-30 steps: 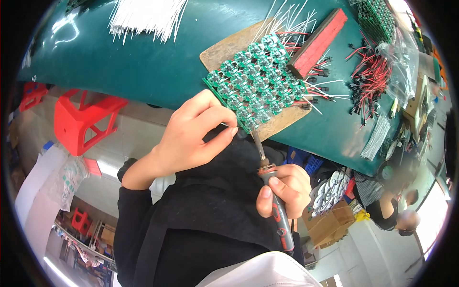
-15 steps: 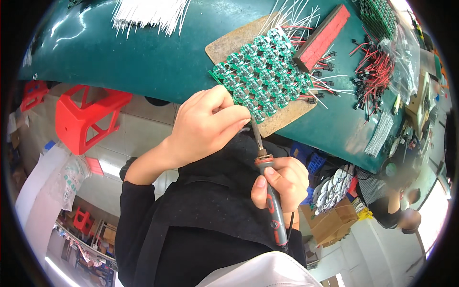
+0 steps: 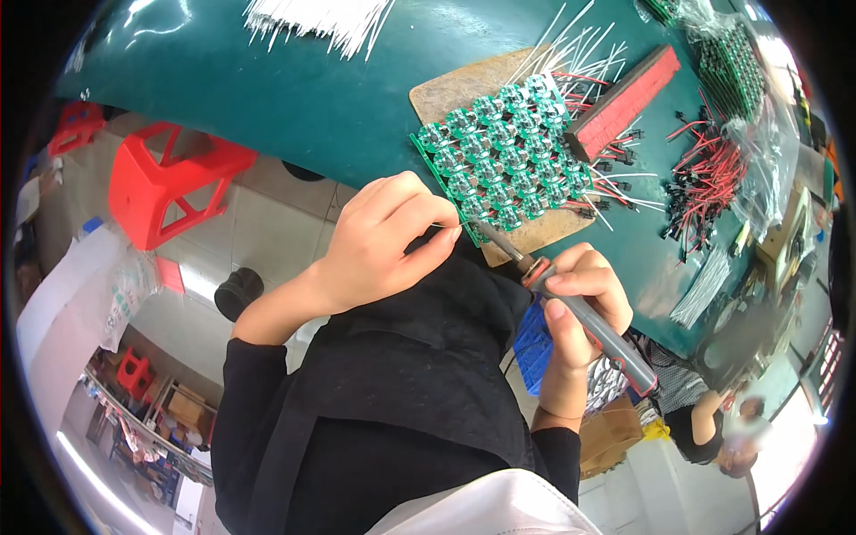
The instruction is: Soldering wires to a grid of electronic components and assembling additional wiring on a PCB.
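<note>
My right hand [image 3: 584, 308] grips a grey and red soldering iron [image 3: 599, 328] by its handle. The iron's metal tip reaches the near edge of a green panel of small circuit boards [image 3: 506, 152]. Beside that edge, thumb and forefinger of my left hand [image 3: 383, 236] pinch together; what they hold is too fine to make out. Beneath the panel lies a worn brown board [image 3: 446, 94]. A red-topped dark bar [image 3: 622, 102] rests across the panel's right side, where white and red wires stick out.
On the green table [image 3: 312, 116] lie white wires [image 3: 321, 20], red and black connector leads [image 3: 707, 192] and a clear plastic bag [image 3: 769, 165]. More stacked green panels [image 3: 731, 71] stand at the far right. A red stool [image 3: 169, 183] is at left. Another person [image 3: 704, 428] sits at lower right.
The soldering iron has swung from nearly upright to slanting down to the right, with my right hand moving right and up. My left hand stays pinched near the panel's edge. The whole view shifted slightly.
</note>
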The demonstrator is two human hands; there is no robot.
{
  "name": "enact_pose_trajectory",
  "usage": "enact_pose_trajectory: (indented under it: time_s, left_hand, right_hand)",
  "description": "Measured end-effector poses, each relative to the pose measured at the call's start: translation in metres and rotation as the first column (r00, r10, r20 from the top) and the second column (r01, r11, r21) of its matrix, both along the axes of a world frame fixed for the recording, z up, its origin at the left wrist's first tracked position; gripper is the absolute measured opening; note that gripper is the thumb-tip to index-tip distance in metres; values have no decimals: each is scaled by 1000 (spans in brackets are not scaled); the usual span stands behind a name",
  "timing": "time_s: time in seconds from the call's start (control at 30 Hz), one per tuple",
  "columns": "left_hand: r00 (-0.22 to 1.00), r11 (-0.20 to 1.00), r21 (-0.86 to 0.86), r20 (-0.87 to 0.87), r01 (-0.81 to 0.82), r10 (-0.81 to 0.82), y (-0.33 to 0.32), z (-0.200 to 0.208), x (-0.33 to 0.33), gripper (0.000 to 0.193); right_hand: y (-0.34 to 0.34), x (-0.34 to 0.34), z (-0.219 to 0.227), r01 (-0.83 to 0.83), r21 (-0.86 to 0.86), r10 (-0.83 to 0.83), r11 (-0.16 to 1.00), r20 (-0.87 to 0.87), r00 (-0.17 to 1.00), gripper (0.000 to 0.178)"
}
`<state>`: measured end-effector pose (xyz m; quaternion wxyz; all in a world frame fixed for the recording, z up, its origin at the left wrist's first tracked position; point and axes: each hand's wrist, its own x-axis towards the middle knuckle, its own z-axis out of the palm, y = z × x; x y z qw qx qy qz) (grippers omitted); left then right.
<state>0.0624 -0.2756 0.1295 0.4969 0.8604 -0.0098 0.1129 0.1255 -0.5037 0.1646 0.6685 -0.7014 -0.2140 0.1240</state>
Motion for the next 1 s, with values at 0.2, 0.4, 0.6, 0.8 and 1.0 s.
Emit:
enact_pose_trajectory:
  time_s: [0.2,0.4,0.6,0.8,1.0]
  left_hand:
    - [1000,988,155,18,9,-12,2,2,3,17]
    - [985,991,-26,-117,-132,128,-3,20,9,19]
    - [999,994,107,51,-16,11,-11,15,22,20]
    - [999,970,242,28,19,-27,-12,13,25,21]
    - [982,991,20,-132,-131,132,-16,30,29,19]
  right_hand:
    - [3,9,2,-60,-19,60,998,-16,998,15]
    - [-2,14,6,-64,-21,66,998,117,991,15]
    - [-9,28,10,-57,-40,60,998,88,994,16]
    - [-8,35,4,-119,-64,124,991,82,989,18]
    - [-9,40,8,-138,-62,146,988,148,978,17]
